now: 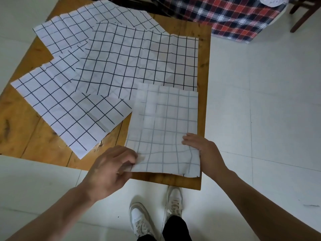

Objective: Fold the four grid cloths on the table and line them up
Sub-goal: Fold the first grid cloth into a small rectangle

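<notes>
Several white cloths with black grid lines lie on a wooden table [26, 136]. The nearest grid cloth [165, 126] is folded over, its faint underside up, at the table's near right corner. My left hand [111, 169] pinches its near left corner. My right hand [199, 148] presses flat on its near right edge. A large grid cloth [139, 61] lies spread in the middle. Another grid cloth [69, 108] lies at an angle on the left. More grid cloth [78, 26] lies overlapped at the far left.
A red, white and dark plaid fabric [234, 16] hangs beyond the table's far right corner. A wooden chair leg [302, 18] stands at the top right. White tiled floor [260, 101] surrounds the table. My two white shoes [156, 213] are below the near table edge.
</notes>
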`<action>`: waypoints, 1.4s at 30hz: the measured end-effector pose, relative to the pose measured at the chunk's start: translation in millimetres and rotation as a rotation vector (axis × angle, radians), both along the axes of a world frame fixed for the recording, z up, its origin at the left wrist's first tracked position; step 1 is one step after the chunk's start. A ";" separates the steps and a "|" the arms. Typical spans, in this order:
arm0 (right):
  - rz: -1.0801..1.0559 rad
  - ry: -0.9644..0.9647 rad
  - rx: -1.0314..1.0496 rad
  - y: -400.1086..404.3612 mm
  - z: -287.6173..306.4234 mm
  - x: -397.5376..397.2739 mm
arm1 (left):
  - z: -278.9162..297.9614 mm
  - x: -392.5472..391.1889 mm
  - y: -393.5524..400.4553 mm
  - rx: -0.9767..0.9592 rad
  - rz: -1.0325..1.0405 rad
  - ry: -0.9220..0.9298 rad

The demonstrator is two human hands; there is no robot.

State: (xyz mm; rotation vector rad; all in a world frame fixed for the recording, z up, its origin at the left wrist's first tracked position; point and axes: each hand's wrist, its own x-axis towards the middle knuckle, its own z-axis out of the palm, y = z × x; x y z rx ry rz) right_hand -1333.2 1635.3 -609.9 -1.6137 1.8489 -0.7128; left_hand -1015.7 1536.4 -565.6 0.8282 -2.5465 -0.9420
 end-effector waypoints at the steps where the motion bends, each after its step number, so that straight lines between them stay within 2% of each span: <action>1: -0.017 -0.036 0.007 -0.5 0.2 0.7 | -0.1 1.7 0.1 0.001 0.000 0.009; 6: -0.026 -0.209 0.042 -3.2 2.1 6.0 | -16.3 20.8 -12.7 -0.026 0.100 -0.064; 9: -0.006 -0.251 0.076 -3.8 2.9 4.6 | -25.2 30.3 -26.3 -0.114 0.167 -0.121; 12: 0.017 -0.305 0.084 -2.2 3.8 1.8 | -23.3 21.8 -33.8 -0.205 0.155 -0.151; 16: 0.080 -0.256 0.055 2.1 -2.8 -0.7 | -30.0 3.5 -39.6 -0.268 0.061 -0.137; 21: 0.105 0.149 -0.049 2.3 -12.2 -6.2 | -44.2 -3.2 -42.4 -0.076 0.064 -0.052; 23: 0.069 0.209 -0.055 -0.3 -10.3 -9.5 | -40.5 -5.6 -41.0 -0.056 0.093 -0.036; 27: 0.016 0.251 -0.076 -2.7 -7.0 -9.8 | -40.0 -4.9 -43.1 0.010 0.070 0.042; 30: -0.011 0.263 -0.027 -4.2 -3.5 -8.0 | -39.3 -6.2 -45.2 0.288 0.172 0.195; 31: -0.014 0.269 -0.002 -4.7 -2.8 -8.3 | -36.9 -8.8 -45.5 0.329 0.206 0.234; 34: -0.057 0.279 0.047 -8.9 2.9 -9.1 | -34.7 -12.2 -49.9 0.196 0.192 0.113; 36: -0.099 0.278 0.066 -13.1 6.8 -9.3 | -34.9 -12.9 -53.8 0.205 0.229 0.050; 38: -0.153 0.251 0.105 -17.5 11.0 -9.6 | -29.4 -21.6 -52.9 0.443 0.378 0.146; 42: -0.232 0.160 0.157 -27.5 16.6 -9.9 | -23.9 -45.2 -59.0 0.774 0.639 0.244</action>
